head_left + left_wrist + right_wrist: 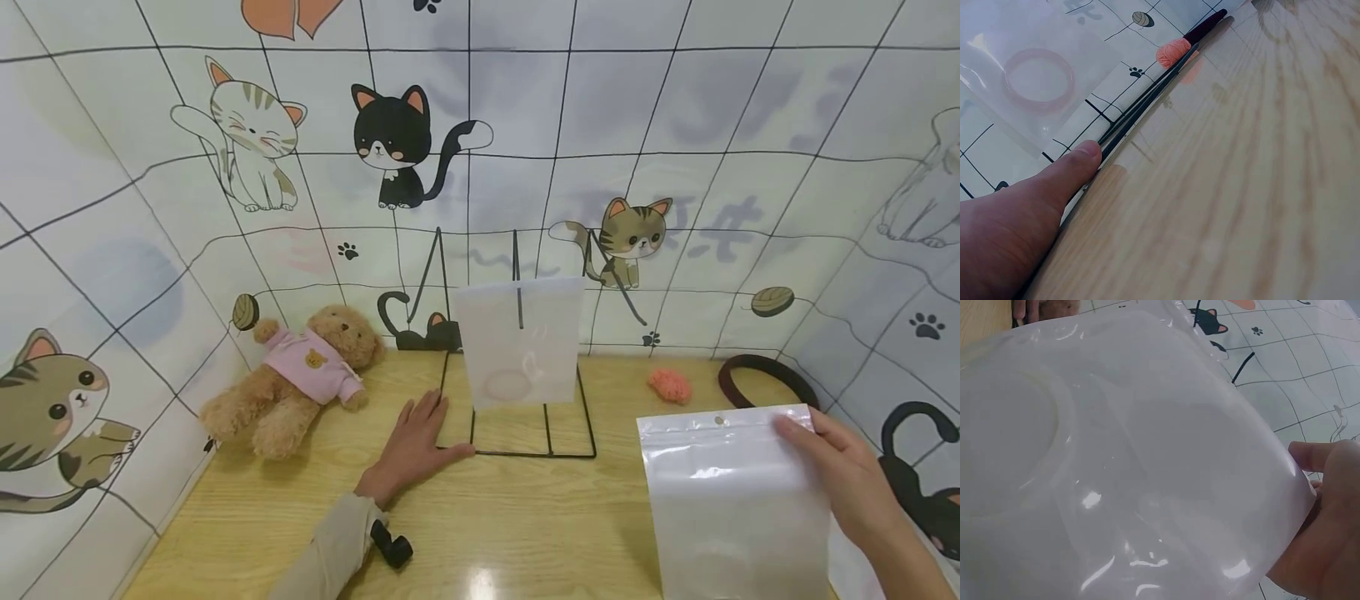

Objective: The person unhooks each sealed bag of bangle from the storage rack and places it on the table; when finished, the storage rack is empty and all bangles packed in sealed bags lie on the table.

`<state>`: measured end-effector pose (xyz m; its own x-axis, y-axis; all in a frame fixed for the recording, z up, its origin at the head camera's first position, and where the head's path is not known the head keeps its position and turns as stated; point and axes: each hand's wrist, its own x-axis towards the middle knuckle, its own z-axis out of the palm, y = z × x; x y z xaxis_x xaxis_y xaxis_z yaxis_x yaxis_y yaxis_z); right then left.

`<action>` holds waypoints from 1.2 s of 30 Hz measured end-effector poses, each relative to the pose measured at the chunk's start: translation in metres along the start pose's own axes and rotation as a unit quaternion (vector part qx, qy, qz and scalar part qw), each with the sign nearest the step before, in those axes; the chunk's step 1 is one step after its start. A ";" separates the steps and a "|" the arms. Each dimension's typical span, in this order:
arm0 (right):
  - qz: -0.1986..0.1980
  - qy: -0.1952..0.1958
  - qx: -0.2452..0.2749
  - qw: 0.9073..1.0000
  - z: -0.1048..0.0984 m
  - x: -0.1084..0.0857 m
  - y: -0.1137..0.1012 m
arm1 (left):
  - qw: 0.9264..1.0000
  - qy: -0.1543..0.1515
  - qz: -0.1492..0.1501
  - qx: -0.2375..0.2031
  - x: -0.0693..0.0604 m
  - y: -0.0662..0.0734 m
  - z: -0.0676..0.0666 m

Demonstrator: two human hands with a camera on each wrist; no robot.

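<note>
A white zip bag (731, 500) with a small hang hole in its top strip is pinched at its upper right corner by my right hand (855, 475). In the right wrist view a round ring shape shows faintly through the bag (1172, 437). My left hand (412, 442) lies on the table with its fingers stretched out, at the left of a black wire rack (536, 455). Its thumb touches the rack's base in the left wrist view. Another whitish bag (517, 350) hangs on the rack's middle prong, with a pinkish ring inside.
A teddy bear (296, 379) in a pink top leans at the left by the cat-patterned wall covering (510, 100). Behind the held bag lie a coral yarn ball (670, 386) and a dark brown ring (772, 367). The wooden table (525, 517) reaches toward me.
</note>
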<state>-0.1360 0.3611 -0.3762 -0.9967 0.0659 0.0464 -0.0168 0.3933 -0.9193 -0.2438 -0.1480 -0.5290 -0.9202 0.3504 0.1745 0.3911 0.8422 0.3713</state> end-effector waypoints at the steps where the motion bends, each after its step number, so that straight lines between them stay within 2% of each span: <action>1: 0.013 0.006 -0.018 1.000 -0.001 0.000 0.004 | 1.000 -0.002 0.001 -0.003 0.000 0.000 0.000; 4: 0.026 -0.002 -0.066 0.997 -0.007 0.004 0.015 | 1.000 -0.009 -0.001 -0.006 0.000 0.001 0.000; 7: 0.045 -0.019 -0.125 0.991 -0.012 0.011 0.024 | 1.000 -0.009 -0.001 -0.010 -0.001 0.001 0.002; 10: 0.043 -0.033 -0.179 0.982 -0.014 0.018 0.031 | 1.000 -0.009 -0.001 -0.009 -0.002 0.001 0.002; 14: -0.003 -0.030 -0.230 0.973 -0.012 0.022 0.037 | 1.000 -0.010 -0.003 -0.006 -0.003 0.001 0.001; 17: -0.037 -0.038 -0.245 0.968 -0.007 0.025 0.040 | 1.000 -0.004 -0.002 -0.005 -0.003 0.001 0.000; 21: -0.056 -0.072 -0.265 0.960 -0.002 0.029 0.047 | 1.000 0.003 0.000 -0.011 -0.002 0.001 -0.001; 23: -0.057 -0.090 -0.286 0.952 -0.002 0.033 0.050 | 1.000 -0.001 -0.002 -0.013 -0.002 0.000 -0.001; 28: -0.073 -0.120 -0.370 0.919 -0.006 0.049 0.057 | 1.000 -0.015 -0.012 -0.007 -0.001 0.000 0.000; 30: -0.087 -0.124 -0.388 0.909 -0.008 0.054 0.061 | 1.000 -0.014 -0.010 -0.007 -0.001 0.000 0.000; 36: -0.082 -0.149 -0.400 0.901 -0.014 0.063 0.073 | 1.000 -0.009 -0.005 -0.001 -0.001 0.001 -0.002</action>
<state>-0.1993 0.4067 -0.4352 -0.9650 -0.2550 -0.0606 -0.2220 0.9183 -0.3278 -0.2422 -0.1483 -0.5271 -0.9240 0.3500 0.1543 0.3825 0.8448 0.3741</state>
